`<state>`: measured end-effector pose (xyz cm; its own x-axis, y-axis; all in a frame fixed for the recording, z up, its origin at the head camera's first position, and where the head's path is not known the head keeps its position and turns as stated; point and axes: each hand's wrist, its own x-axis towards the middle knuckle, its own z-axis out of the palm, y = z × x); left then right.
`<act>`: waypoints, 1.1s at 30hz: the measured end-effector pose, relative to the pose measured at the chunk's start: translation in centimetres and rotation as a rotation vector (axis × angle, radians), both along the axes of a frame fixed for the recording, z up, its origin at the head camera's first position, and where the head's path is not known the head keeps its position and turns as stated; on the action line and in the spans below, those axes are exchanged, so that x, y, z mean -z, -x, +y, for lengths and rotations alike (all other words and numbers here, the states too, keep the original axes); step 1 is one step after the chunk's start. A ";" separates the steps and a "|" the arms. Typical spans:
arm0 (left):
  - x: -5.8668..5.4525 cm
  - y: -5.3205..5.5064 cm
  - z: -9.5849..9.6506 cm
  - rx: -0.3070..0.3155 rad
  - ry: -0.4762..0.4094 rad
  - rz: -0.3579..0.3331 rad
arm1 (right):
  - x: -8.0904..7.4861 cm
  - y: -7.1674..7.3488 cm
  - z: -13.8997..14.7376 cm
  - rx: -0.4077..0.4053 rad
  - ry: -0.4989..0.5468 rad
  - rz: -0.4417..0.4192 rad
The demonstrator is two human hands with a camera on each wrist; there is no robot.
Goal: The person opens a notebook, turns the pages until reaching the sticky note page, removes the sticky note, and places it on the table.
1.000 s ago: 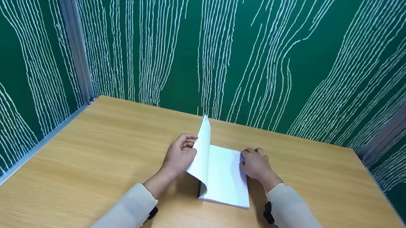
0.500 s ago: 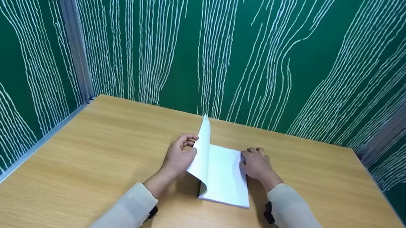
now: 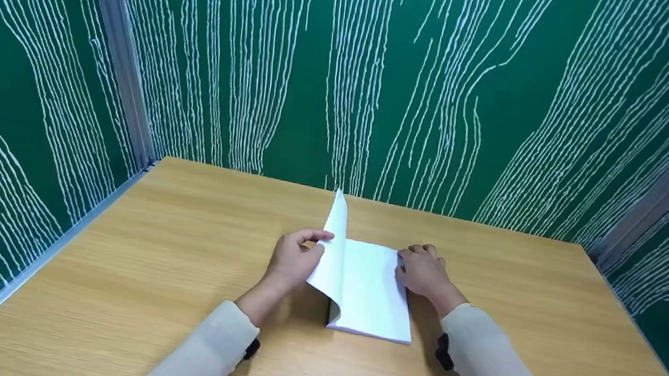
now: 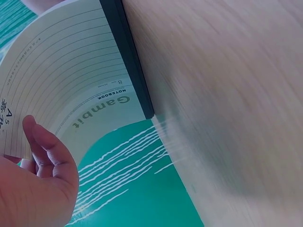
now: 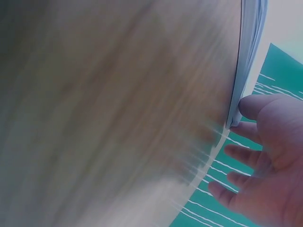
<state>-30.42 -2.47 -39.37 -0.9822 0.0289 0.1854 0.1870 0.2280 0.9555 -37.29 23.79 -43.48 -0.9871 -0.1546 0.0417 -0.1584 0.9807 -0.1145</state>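
A notebook [image 3: 374, 293] lies on the table with white pages facing up. Its pale cover [image 3: 333, 255] stands raised and bowed at the left, with printed lines and the word "Gambit" on its outer side in the left wrist view. Down the fold runs a dark spine [image 4: 125, 52]. My left hand [image 3: 296, 259] pinches the cover's free edge, its forefinger reaching over the sheet. My right hand [image 3: 424, 273] holds the notebook's far right edge; in the right wrist view its thumb and forefinger meet the page edges [image 5: 247, 61] near the corner, other fingers spread beyond.
The wooden table [image 3: 181, 247] surrounds the notebook. Green panels [image 3: 307, 87] with wavy white lines stand behind and at both sides, joined by grey posts [image 3: 123, 57]. Dark wrist devices [image 3: 444, 351] show at the light sleeves [image 3: 489, 362].
My left forefinger has straightened and slid right across the raised cover. My right hand and the notebook stay in place.
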 end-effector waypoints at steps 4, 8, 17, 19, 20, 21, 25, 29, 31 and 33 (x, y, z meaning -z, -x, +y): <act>-0.1 -0.1 -0.1 0.007 -0.014 -0.015 | 0.0 0.0 -0.1 0.013 0.020 -0.035; -0.2 -0.1 0.0 0.007 -0.020 -0.006 | -0.1 0.0 -0.1 0.015 0.015 -0.039; -0.2 -0.1 0.1 -0.007 -0.049 0.045 | -0.3 0.0 -0.1 0.023 0.027 -0.053; -0.3 -0.2 0.1 -0.007 -0.051 0.047 | -0.3 0.0 -0.2 0.026 0.027 -0.056; -0.3 -0.2 0.1 -0.006 -0.052 0.051 | -0.3 -0.1 -0.1 0.024 0.027 -0.056; -0.3 -0.2 0.1 -0.006 -0.052 0.056 | -0.3 -0.1 -0.2 0.024 0.028 -0.055; -0.3 -0.1 0.0 0.001 -0.063 0.082 | -0.5 -0.2 -0.2 0.018 0.015 -0.048; -0.2 -0.1 -0.1 0.018 -0.086 0.085 | -0.6 -0.3 -0.2 0.012 -0.007 -0.052; -0.1 -0.1 -0.1 0.023 -0.093 0.081 | -0.6 -0.3 -0.3 0.012 -0.008 -0.058; 0.0 -0.1 -0.2 0.023 -0.086 0.080 | -0.5 -0.3 -0.3 0.011 -0.008 -0.062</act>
